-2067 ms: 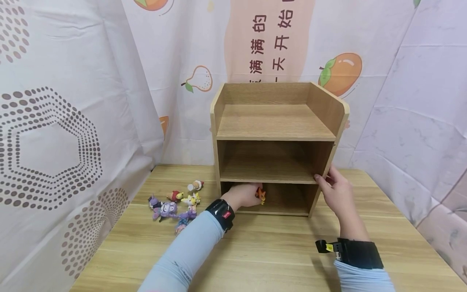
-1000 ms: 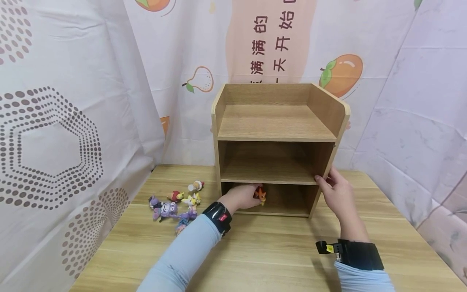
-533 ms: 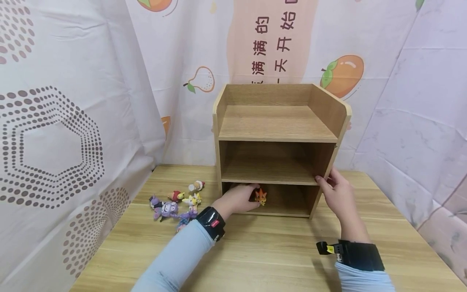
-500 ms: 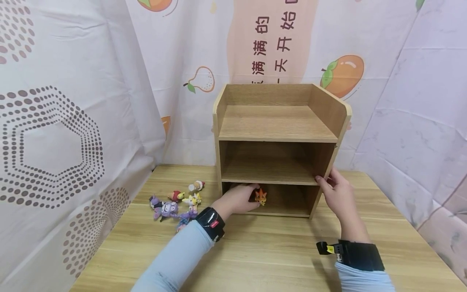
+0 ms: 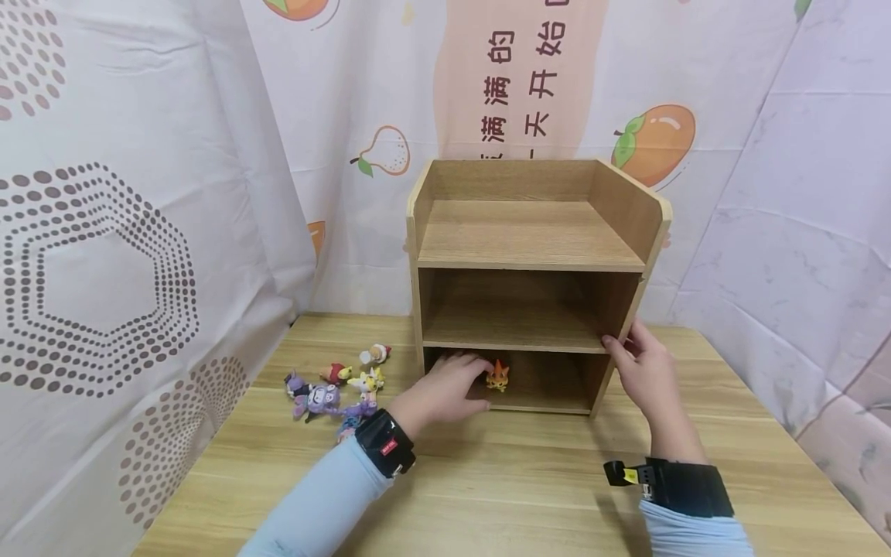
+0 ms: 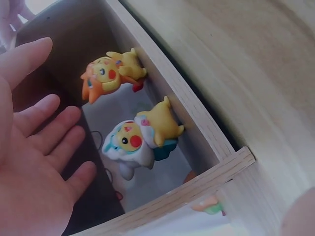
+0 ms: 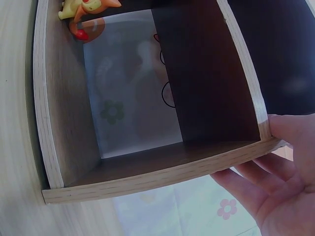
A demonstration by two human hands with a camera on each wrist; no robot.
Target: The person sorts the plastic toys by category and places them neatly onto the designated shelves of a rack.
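In the bottom compartment of the wooden shelf (image 5: pixel 529 236) stands a yellow toy figurine with an orange spiky hood (image 5: pixel 497 377). Just to its left, my left hand (image 5: pixel 445 389) is held at the compartment's front with fingers spread, holding nothing. The left wrist view shows a second yellow figurine with a white hood (image 6: pixel 140 140) standing beside the orange-hooded one; in the head view my left hand hides it. My right hand (image 5: pixel 643 370) grips the shelf's right side panel, thumb at the front edge and fingers round the outside.
Several small toy figurines lie in a group on the table left of the shelf, among them a purple one (image 5: pixel 322 398), a red and yellow one (image 5: pixel 336 374) and a white and brown one (image 5: pixel 376 354). A printed curtain (image 5: pixel 369 224) hangs behind the shelf.
My left hand has let go of the orange-hooded figurine, which now stands in the bottom compartment, and has drawn back left and toward me. My right hand stays on the side panel.
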